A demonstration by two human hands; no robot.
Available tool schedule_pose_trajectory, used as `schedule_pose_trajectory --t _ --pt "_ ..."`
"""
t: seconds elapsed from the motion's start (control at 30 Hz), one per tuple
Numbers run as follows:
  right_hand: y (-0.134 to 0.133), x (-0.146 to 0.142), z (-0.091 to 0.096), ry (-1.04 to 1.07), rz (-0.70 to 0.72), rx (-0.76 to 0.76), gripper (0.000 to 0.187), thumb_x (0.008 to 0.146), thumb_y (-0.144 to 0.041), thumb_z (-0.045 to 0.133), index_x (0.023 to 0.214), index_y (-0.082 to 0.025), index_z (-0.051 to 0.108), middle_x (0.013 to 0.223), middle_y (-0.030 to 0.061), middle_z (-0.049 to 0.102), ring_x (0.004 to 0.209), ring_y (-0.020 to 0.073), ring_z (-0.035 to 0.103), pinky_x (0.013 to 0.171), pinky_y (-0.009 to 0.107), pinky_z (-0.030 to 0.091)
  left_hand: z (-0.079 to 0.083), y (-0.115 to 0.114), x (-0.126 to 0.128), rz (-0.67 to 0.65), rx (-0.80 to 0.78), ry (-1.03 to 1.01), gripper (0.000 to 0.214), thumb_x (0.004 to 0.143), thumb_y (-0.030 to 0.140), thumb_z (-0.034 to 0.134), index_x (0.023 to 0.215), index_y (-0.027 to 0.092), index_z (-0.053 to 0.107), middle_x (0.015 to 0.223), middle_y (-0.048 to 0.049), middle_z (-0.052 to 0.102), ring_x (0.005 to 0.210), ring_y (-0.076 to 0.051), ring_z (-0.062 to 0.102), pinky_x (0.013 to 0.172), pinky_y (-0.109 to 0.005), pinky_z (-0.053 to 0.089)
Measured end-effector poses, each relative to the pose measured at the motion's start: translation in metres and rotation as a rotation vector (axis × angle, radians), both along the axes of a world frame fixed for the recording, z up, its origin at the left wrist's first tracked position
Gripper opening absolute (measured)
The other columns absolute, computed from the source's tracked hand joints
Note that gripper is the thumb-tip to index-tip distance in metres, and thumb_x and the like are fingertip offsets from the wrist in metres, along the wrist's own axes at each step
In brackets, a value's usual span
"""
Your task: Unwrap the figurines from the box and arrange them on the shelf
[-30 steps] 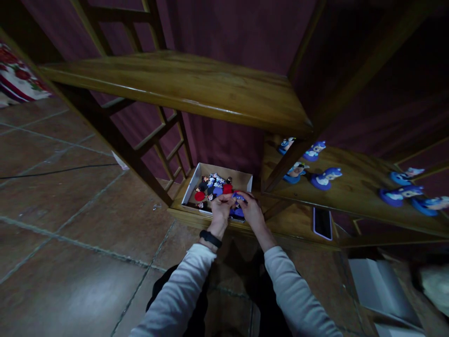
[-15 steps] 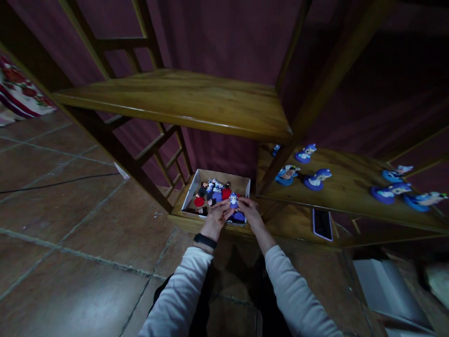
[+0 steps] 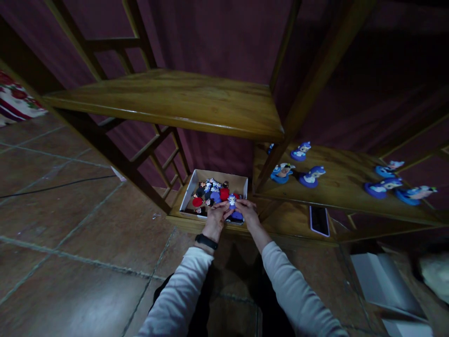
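A small figurine [image 3: 232, 201] with purple hair and a purple base is held upright between my two hands, over the near right part of a shallow cardboard box [image 3: 185, 193]. My left hand [image 3: 216, 216] has its fingers closed on the figurine's left side. From the other side, the fingers of my right hand [image 3: 247, 211] grip it too. Inside the box lie several more figurines in a jumble, some with red bases such as the round red one [image 3: 197, 201], others blue, purple or black. My hands hide part of the box's near right corner.
Overhead on the left juts a wooden shelf [image 3: 168, 100]. To the right, a shelf [image 3: 336, 187] carries several blue and purple figurines [image 3: 312, 176]. A phone [image 3: 319, 220] lies on the lower board. A grey-white box [image 3: 386, 283] sits on the floor at right.
The view has shifted slightly, so the shelves and figurines on the right appear a little further left. Both hands keep holding the figurine over the box.
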State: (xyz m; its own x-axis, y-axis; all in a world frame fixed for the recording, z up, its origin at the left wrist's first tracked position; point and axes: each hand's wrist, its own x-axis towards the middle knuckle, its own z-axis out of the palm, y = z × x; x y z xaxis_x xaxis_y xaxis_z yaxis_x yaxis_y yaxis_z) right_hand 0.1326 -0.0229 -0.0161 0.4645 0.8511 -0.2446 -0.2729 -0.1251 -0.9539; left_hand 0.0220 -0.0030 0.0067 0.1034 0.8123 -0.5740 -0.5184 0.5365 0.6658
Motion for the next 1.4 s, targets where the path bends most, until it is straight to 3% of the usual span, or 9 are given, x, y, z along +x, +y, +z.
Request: schedule_pose_trajectory --t 0.2,0.4,0.63,0.73,0.9,1.4 --pt "0.001 -0.003 0.006 -0.01 0.045 0.053 0.027 0.061 -0.038 0.066 0.078 -0.017 0.067 0.08 0.0035 0.068 0.07 0.0156 0.063 0.066 0.028 0.052 0.002 0.005 -0.003 -0.04 -0.041 -0.065 0.013 0.07 0.0 0.063 0.07 0.013 0.061 0.064 -0.0015 0.063 0.061 -0.012 0.063 0.069 -0.027 0.055" --pt "-0.002 -0.004 0.005 -0.079 0.092 0.045 0.037 0.061 -0.03 0.066 0.097 -0.022 0.065 0.1 0.0024 0.066 0.092 0.0196 0.06 0.08 0.031 0.049 0.002 0.007 0.0 -0.01 -0.026 -0.121 0.016 0.071 -0.003 0.06 0.07 0.013 0.058 0.062 -0.0013 0.062 0.06 -0.011 0.063 0.066 -0.025 0.055" --pt "0.001 -0.005 -0.004 -0.126 0.186 0.109 0.049 0.064 -0.021 0.062 0.113 -0.027 0.056 0.105 0.0008 0.064 0.094 0.0178 0.06 0.081 0.03 0.048 0.009 0.008 -0.003 -0.115 0.095 -0.066 0.016 0.066 0.004 0.067 0.077 0.014 0.061 0.067 -0.0021 0.065 0.059 -0.011 0.062 0.063 -0.024 0.054" --pt "0.002 -0.006 -0.003 -0.156 0.193 0.134 0.048 0.065 -0.018 0.06 0.112 -0.027 0.055 0.103 0.001 0.065 0.091 0.0168 0.061 0.078 0.029 0.05 0.01 0.007 -0.004 -0.158 0.141 0.018 0.024 0.06 0.015 0.076 0.08 0.014 0.063 0.066 -0.0013 0.065 0.058 -0.011 0.061 0.062 -0.027 0.053" --pt "0.001 -0.011 -0.001 -0.15 0.227 0.14 0.051 0.065 -0.018 0.062 0.115 -0.025 0.054 0.093 0.0016 0.068 0.083 0.0166 0.064 0.072 0.028 0.052 0.005 0.008 -0.003 -0.108 0.27 0.133 0.034 0.05 0.031 0.081 0.074 0.012 0.067 0.064 -0.0007 0.065 0.052 -0.009 0.055 0.053 -0.023 0.047" --pt "-0.003 -0.013 0.006 -0.095 0.186 0.137 0.054 0.063 -0.022 0.067 0.116 -0.022 0.056 0.092 0.0035 0.07 0.085 0.0183 0.065 0.078 0.033 0.052 -0.013 0.009 0.007 0.012 0.405 0.149 0.034 0.05 0.033 0.08 0.073 0.009 0.069 0.069 -0.0056 0.068 0.059 -0.011 0.056 0.061 -0.025 0.045"
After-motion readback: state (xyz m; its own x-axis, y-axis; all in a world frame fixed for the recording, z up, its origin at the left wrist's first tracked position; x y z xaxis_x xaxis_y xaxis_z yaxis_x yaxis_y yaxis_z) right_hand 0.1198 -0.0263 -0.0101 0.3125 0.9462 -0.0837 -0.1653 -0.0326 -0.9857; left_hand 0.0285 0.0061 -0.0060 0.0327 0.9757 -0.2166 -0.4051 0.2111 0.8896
